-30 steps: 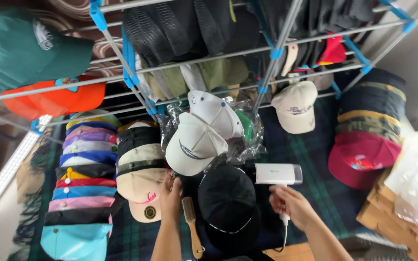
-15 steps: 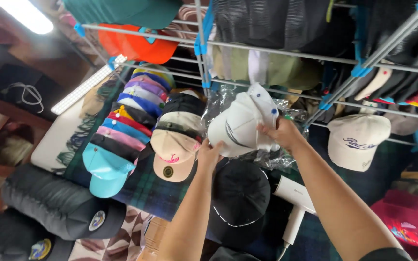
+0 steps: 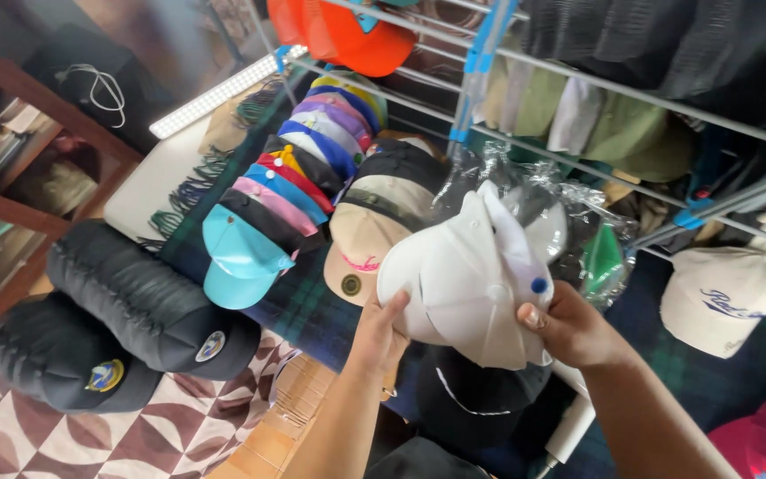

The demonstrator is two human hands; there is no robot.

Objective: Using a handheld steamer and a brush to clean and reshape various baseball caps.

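The cap [image 3: 467, 288] between the two hands was plain white. Below it lay a black cap [image 3: 472, 399] with a thin white line. The nested row of caps [image 3: 299, 177] ran turquoise, black, pink, red, yellow, blue and lilac. An orange cap [image 3: 356, 35] hung above, and the cloth [image 3: 299, 306] beneath was dark green-and-navy tartan.

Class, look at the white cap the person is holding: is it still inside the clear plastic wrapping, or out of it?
Out. Both hands, left and right, grip the bare white cap; the crinkled clear plastic lies behind it.
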